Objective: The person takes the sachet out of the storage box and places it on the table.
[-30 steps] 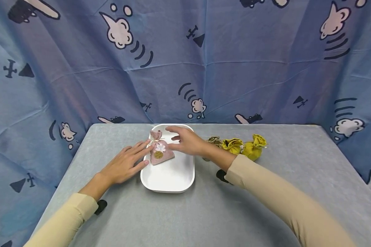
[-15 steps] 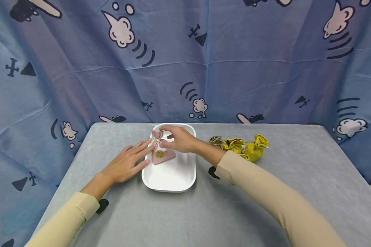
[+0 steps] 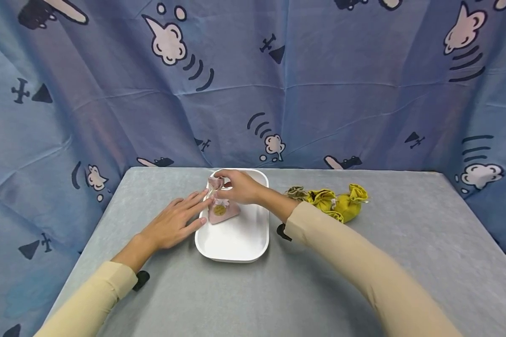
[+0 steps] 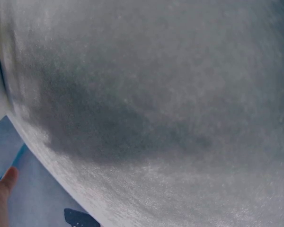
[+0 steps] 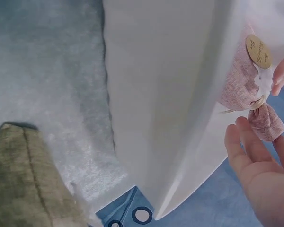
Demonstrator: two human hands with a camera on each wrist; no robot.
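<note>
A pink drawstring pouch point(image 3: 223, 213) with a round gold label and white flower lies in the left part of a white tray point(image 3: 236, 243). My right hand point(image 3: 244, 187) pinches the pouch's tied neck from the right; its fingers point(image 5: 251, 142) curl by the gathered top in the right wrist view. My left hand point(image 3: 173, 222) rests with straight fingers across the tray's left rim, fingertips at the pouch's edge. Only a bit of a hand point(image 4: 0, 198) shows at the edge of the left wrist view, which mostly holds the shaded tabletop.
Right of the tray sit yellow-green pouches point(image 3: 347, 208), with an olive-brown pouch point(image 3: 297, 193) beside them, partly behind my right forearm. The grey tabletop point(image 3: 405, 243) ends at a patterned blue curtain point(image 3: 341, 107).
My right hand has moved left and its fingers have closed on the pouch's neck. My left hand keeps its place at the rim. The view has shifted slightly.
</note>
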